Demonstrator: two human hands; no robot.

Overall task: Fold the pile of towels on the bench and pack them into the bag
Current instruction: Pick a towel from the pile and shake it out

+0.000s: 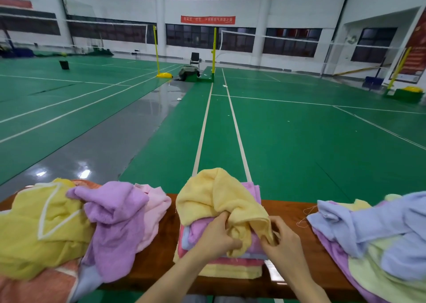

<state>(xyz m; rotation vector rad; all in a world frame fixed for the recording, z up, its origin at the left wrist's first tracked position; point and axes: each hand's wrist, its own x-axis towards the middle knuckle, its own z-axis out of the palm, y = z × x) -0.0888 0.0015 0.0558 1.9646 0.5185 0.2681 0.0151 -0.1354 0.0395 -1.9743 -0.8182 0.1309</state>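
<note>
Yellow towel (216,201) lies crumpled atop folded stack (221,263) at mid bench (156,256). Left hand (214,236) and right hand (281,240) each pinch its near edge, just above the stack.

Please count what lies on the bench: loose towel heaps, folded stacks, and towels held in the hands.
Loose heaps: 2, left heap and right heap
Folded stacks: 1, the folded stack
Held towels: 1, the yellow towel, gripped by left hand and right hand
Total: 4
</note>
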